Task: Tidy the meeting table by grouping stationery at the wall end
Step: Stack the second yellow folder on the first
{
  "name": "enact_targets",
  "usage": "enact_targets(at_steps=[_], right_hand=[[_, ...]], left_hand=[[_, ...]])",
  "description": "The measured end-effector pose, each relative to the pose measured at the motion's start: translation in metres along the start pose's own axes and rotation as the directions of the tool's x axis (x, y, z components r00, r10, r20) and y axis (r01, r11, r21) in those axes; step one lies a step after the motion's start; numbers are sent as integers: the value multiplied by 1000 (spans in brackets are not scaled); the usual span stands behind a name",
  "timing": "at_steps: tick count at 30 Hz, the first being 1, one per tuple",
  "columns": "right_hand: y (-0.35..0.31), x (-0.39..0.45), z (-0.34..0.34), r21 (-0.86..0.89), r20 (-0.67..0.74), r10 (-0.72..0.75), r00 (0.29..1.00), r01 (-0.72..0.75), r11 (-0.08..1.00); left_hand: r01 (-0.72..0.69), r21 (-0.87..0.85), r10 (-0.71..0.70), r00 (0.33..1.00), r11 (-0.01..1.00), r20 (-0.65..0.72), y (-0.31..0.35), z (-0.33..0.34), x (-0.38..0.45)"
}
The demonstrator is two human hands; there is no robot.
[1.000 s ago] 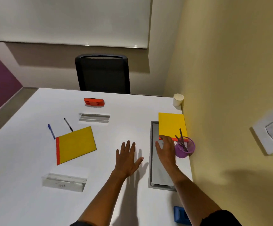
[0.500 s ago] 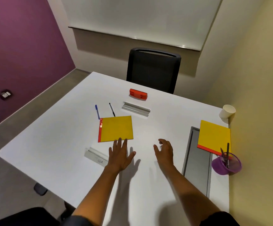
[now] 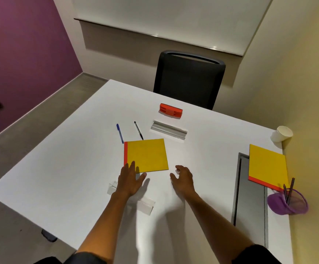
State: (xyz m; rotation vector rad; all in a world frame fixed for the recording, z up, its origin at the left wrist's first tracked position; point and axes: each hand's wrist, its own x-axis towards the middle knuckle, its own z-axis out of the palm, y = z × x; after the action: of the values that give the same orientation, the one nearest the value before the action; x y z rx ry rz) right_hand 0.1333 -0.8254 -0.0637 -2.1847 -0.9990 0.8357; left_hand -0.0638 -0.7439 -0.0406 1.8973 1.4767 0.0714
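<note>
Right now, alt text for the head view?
A person's left hand and right hand, both empty, reach toward a yellow notebook mid-table. A second yellow notebook, purple pen cup and paper cup sit at the wall end.

Both bare forearms stretched forward, left hand (image 3: 129, 180) flat with fingers straight and spread, right hand (image 3: 183, 179) palm down, fingers loosely curled.

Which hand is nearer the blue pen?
Left. The left hand is below the blue pen, fingertips over the yellow notebook; the right hand is farther right.
</note>
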Motion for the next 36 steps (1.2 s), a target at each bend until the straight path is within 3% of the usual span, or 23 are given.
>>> enact_targets(at_steps=[7, 17, 22, 25, 28, 31, 36], right_hand=[[-7, 33, 33, -98, 99, -4, 995, 14, 995], [-10, 70, 58, -146, 153, 8, 988, 14, 989], [-13, 76, 63, -184, 139, 69, 988, -43, 982], [-13, 76, 60, -187, 115, 117, 986, -95, 978], [-9, 73, 55, -158, 87, 172, 981, -157, 975], [-3, 67, 47, -58, 89, 225, 970, -221, 974], [1, 52, 29, 64, 79, 276, 958, -281, 958]], left_hand=[[65, -165, -59, 997, 984, 40, -21, -5, 44], [186, -113, -170, 976, 976, 138, -35, 5, 89], [205, -92, -201, 978, 974, 52, -34, 14, 93], [249, -208, -252, 968, 946, 13, -33, 10, 95], [319, -459, -355, 935, 829, 9, -33, 2, 96], [354, -542, -413, 911, 762, 14, -31, -4, 95], [305, -616, -323, 942, 726, 87, -13, -4, 80]])
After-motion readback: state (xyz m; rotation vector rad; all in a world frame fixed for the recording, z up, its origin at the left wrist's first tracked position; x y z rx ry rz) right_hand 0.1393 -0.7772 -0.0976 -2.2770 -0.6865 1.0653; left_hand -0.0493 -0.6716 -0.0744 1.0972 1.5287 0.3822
